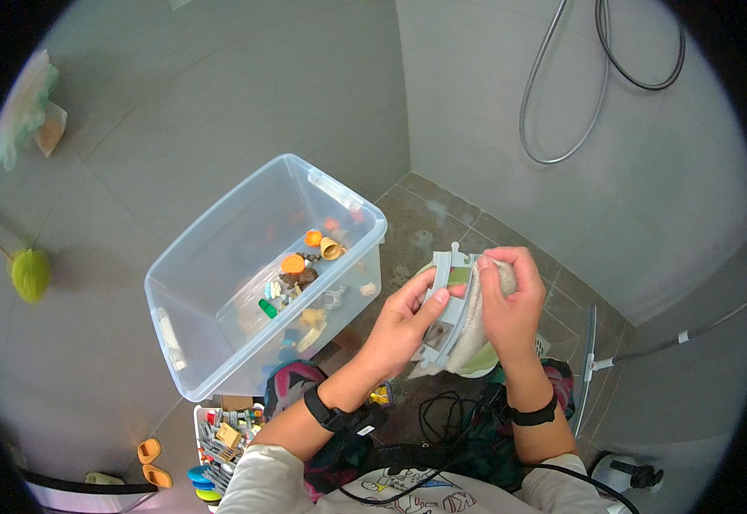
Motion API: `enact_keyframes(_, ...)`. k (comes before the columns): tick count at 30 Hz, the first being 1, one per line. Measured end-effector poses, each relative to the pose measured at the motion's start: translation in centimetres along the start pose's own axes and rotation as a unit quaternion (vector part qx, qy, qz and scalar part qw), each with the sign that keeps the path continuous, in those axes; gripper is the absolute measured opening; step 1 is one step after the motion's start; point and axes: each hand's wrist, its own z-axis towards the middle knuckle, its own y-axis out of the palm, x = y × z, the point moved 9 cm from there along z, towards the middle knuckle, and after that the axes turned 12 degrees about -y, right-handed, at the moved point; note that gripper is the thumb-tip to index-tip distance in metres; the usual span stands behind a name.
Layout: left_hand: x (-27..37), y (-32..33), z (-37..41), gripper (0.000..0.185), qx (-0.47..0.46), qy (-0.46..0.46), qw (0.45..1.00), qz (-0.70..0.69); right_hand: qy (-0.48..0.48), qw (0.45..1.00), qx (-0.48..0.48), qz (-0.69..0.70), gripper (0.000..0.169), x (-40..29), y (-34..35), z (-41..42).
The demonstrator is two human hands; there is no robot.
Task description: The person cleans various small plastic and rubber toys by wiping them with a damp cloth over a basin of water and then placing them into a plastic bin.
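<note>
My left hand holds a curved light-grey toy train track piece by its side, thumb on top and fingers beneath. In my right hand is a bunched off-white cloth, lying along the track's right edge. The right thumb and fingertips are near the track's upper end; whether they also grip it is hard to see. Under both hands a pale green round object shows, mostly hidden. To the left stands a clear plastic storage box with several small toy pieces in its bottom.
A white container of grey and coloured toy parts stands by my left arm. A floor squeegee leans at the right. Shower hoses hang on the wall. Black cable runs across my lap. Orange slippers lie lower left.
</note>
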Motion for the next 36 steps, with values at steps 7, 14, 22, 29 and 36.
enact_keyframes(7, 0.5, -4.2, 1.3, 0.030, 0.130, 0.010, 0.980, -0.151, -0.054, 0.960, -0.241, 0.131, 0.006, -3.1, 5.2, -3.5)
enact_keyframes(14, -0.1, -5.5, 1.7, 0.036, 0.149, -0.015, 0.967, -0.206, 0.045, 0.969, -0.130, 0.204, 0.010, -1.6, 2.4, -2.0)
enact_keyframes(22, -1.1, -0.5, 0.3, 0.065, 0.048, -0.100, 0.993, -0.045, -0.031, 0.980, -0.124, 0.151, 0.012, -2.5, 2.9, -2.1)
enact_keyframes(29, -2.4, -1.4, 0.1, 0.065, 0.069, -0.147, 0.987, 0.011, -0.058, 0.991, -0.111, 0.054, 0.011, -1.5, 3.7, -2.1)
enact_keyframes(36, -0.7, -1.6, 1.1, 0.071, 0.029, -0.078, 0.994, -0.071, 0.031, 0.997, -0.059, -0.028, 0.013, 2.0, -0.2, 0.2)
